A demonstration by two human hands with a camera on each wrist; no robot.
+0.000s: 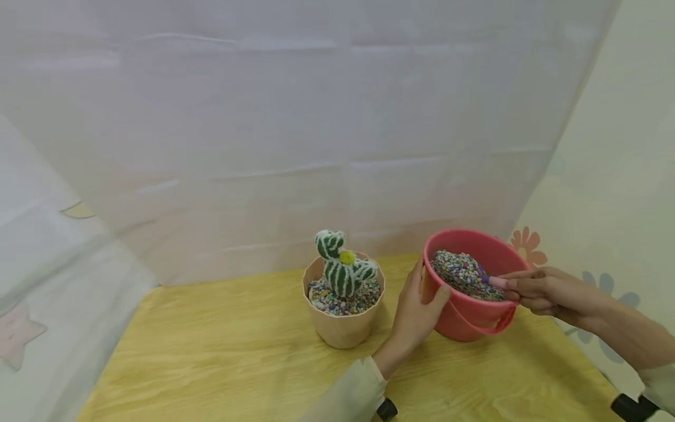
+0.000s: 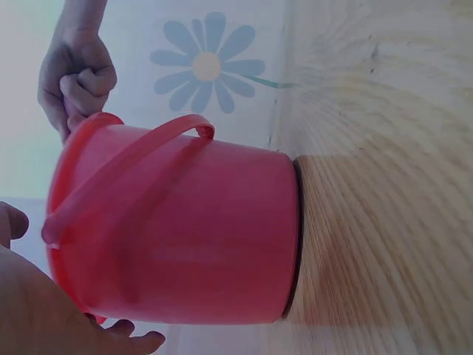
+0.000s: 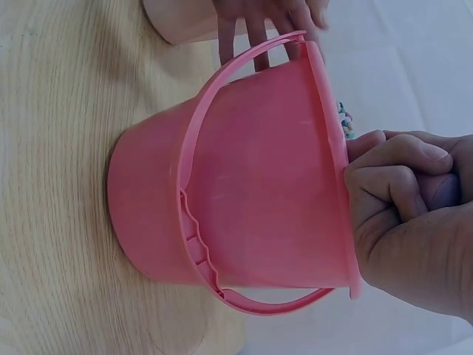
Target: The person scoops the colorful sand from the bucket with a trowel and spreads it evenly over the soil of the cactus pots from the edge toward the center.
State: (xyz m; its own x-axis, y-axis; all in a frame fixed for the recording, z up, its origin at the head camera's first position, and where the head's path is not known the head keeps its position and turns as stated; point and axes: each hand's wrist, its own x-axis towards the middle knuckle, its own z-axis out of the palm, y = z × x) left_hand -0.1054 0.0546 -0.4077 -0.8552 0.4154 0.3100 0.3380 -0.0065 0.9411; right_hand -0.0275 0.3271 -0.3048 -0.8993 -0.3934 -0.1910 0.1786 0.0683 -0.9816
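A pink bucket [image 1: 464,319] with its handle hanging down stands on the table and holds multicoloured pebbles [image 1: 448,275]. My right hand [image 1: 548,296] grips the pink handle [image 1: 497,282] of a small scoop at the bucket's right rim. Pebbles are heaped over the scoop, so its blade is mostly hidden. My left hand [image 1: 416,313] rests against the bucket's left side with extended fingers, the thumb near the rim; in the right wrist view its fingers [image 3: 257,44] lie along the far wall. Left of it, a beige pot [image 1: 343,331] contains similar pebbles and a green-and-white cactus figure [image 1: 341,275] with a yellow flower.
The yellow wooden table [image 1: 211,346] extends to the left of the pot. A pale sheet [image 1: 263,146] hangs behind, and flower-printed sheeting [image 1: 606,176] borders the right side close to the bucket.
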